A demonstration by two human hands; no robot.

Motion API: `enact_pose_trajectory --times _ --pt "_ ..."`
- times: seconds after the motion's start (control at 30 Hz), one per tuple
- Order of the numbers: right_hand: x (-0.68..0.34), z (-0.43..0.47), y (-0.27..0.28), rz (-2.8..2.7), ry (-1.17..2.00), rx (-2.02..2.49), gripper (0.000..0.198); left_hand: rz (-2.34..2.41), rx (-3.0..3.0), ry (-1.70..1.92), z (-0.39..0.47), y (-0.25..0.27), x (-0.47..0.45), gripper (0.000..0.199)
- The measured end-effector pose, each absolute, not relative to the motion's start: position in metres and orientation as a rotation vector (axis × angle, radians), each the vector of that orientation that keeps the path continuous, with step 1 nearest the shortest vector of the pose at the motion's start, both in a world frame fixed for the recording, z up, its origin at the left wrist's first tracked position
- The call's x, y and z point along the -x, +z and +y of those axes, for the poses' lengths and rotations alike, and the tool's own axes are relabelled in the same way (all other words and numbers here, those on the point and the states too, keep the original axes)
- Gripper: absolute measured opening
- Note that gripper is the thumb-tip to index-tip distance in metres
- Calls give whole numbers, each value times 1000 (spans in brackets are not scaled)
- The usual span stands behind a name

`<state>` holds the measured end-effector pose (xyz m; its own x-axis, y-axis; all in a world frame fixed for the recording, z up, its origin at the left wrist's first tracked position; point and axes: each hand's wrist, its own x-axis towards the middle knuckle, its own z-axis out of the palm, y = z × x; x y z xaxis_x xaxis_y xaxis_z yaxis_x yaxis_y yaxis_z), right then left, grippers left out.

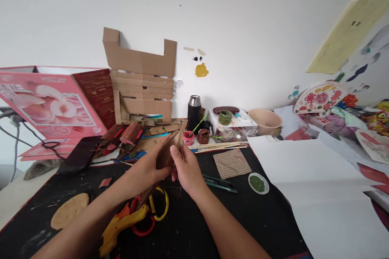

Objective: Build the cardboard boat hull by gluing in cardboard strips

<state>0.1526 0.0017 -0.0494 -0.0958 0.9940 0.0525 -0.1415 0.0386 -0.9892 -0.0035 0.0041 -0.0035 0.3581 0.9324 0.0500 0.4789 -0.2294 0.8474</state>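
Observation:
My left hand (146, 168) curls around a piece of brown cardboard (165, 156) that rises above the fingers. On the same piece, my right hand (185, 168) presses its thumb and fingers from the other side. The palms hide part of the cardboard. Below the hands lie scissors (166, 206) with red and yellow handles, and a yellow and orange glue gun (121, 226) overlaps them. A dark green utility knife (221, 183) rests on the black mat just right of my right hand.
Right of the hands are a corrugated cardboard square (232, 163) and a lid with green paint (258, 183). Behind stand paint jars (203, 136), a black thermos (194, 115) and a beige bowl (266, 119). A pink box (54, 101) stands left, white paper (291, 170) right.

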Motion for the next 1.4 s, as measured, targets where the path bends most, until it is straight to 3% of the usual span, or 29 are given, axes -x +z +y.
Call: enact_pose_trajectory --times 0.17,0.37,0.57,0.8,1.4 --pt "-156 7 -44 -995 1363 945 69 1123 -1597 748 -1 16 7 99" --pt "-166 11 -34 -860 1365 887 67 895 -1249 672 -7 28 7 90" --pt "-173 13 -27 -756 1382 794 65 639 -1104 579 -8 12 5 57" --pt "-175 12 -25 -728 1458 732 65 518 -1057 574 -9 9 0 41" --pt "-177 15 -30 -664 1503 613 55 455 -1020 575 -9 6 -1 39"
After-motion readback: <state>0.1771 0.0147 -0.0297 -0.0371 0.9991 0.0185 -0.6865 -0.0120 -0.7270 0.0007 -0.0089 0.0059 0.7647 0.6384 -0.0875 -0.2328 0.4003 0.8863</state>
